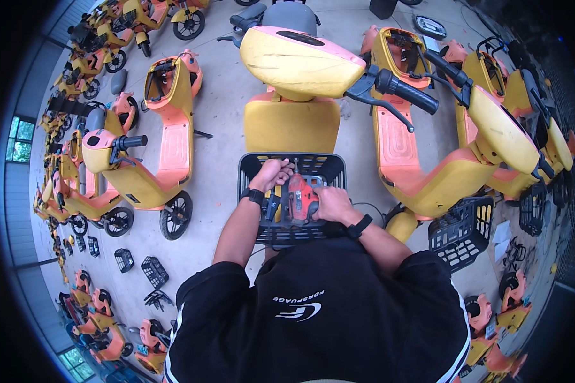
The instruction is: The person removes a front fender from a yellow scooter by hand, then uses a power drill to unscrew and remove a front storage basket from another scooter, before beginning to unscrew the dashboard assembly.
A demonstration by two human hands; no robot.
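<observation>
Drill [302, 199] within basket [275, 239], scooter [291, 126] behind basket, more scooters [176, 134] left and right, loose baskets [154, 272] on floor [214, 159]

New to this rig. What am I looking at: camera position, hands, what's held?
No robot: these are a person's bare hands. One fisheye camera worn on the head looks down, so straight edges bend near the rim. The right hand grips a red power tool over a black basket. The left hand has its fingers near the tool's front end; whether they hold anything is too small to tell. A yellow-and-black object shows in the basket. Just beyond is a yellow scooter. Other scooters and loose baskets are on the floor.
</observation>
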